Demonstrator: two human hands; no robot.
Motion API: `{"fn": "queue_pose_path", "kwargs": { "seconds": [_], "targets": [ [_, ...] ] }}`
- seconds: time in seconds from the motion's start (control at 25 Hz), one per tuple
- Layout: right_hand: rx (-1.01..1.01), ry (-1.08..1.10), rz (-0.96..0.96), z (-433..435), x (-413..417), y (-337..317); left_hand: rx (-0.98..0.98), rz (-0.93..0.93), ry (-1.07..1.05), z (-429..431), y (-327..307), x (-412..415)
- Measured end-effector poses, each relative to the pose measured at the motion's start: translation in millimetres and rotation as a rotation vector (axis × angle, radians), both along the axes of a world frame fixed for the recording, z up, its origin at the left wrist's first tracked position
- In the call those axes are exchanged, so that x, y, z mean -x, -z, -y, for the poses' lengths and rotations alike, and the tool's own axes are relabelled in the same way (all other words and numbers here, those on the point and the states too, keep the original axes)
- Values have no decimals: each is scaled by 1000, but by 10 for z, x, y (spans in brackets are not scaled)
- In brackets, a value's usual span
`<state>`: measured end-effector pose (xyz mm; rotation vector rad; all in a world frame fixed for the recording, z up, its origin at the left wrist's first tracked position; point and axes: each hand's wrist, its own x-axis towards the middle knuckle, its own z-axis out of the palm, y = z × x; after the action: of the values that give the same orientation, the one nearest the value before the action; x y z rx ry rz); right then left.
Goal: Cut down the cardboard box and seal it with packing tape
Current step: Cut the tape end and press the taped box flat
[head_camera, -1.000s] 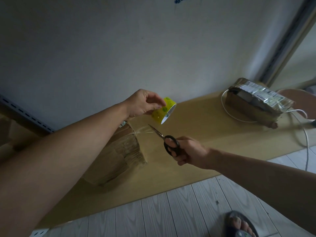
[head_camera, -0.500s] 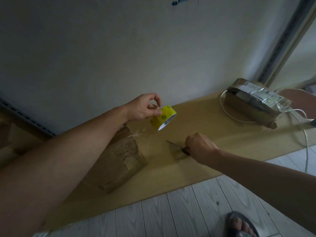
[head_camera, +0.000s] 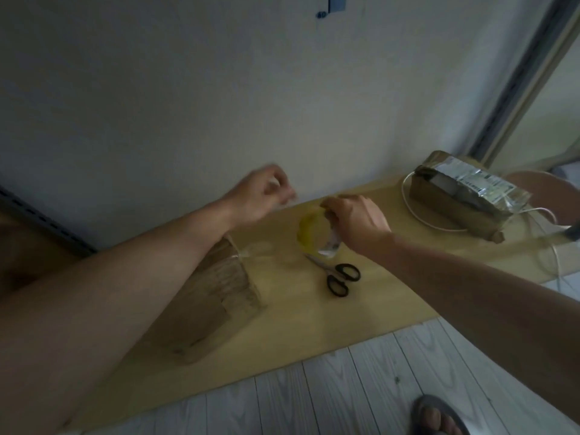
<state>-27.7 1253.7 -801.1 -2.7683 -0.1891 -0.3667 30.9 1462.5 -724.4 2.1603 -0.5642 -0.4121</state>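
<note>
The cardboard box [head_camera: 216,296] lies on its side at the left of the tan table [head_camera: 282,328], partly hidden under the left forearm, and a clear strip of tape shows at its far upper corner. The left hand [head_camera: 260,196] is raised over the far edge of the table by the wall [head_camera: 219,89]. Its fingers are curled, but it is too blurred to tell whether they pinch anything. Just right of it, the right hand [head_camera: 357,221] reaches in from the right and grips the top rim of the yellow roll of packing tape [head_camera: 309,233], which is held on edge above the table. The black-handled scissors [head_camera: 340,274] lie flat on the table just near of the roll, with no hand touching them and the blades pointing far-left. At the far right a taped parcel [head_camera: 464,196] sits on the table with a white cable [head_camera: 405,199] looped beside it. A foot [head_camera: 436,417] in a sandal stands on the pale plank floor [head_camera: 314,397] at near right.
</note>
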Motion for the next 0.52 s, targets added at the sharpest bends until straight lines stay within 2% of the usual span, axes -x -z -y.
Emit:
{"fn": "queue_pose_path", "kwargs": {
  "seconds": [0.08,0.12,0.2,0.28,0.32,0.4,0.44,0.48,0.52],
  "targets": [
    [134,174,-286,140,-57,92,81,94,-112,-72,-218,9],
    [181,232,-394,212,-56,123,43,142,-93,-161,-343,16],
    [254,279,-520,312,-29,150,-289,211,26,-420,-536,126],
    [304,293,-576,330,-4,147,-719,97,104,-672,-648,357],
    [333,310,-579,281,9,120,-859,19,111,-766,-664,483],
    [341,277,-440,94,17,15,-982,-34,100,-893,-572,690],
    [242,212,-361,-46,15,-18,-992,-7,84,-938,-493,763],
    [4,127,-352,-226,30,-79,-962,44,53,-974,-421,814],
    [-374,76,-465,-435,66,-157,-908,102,14,-1000,-352,850]
  ]
}}
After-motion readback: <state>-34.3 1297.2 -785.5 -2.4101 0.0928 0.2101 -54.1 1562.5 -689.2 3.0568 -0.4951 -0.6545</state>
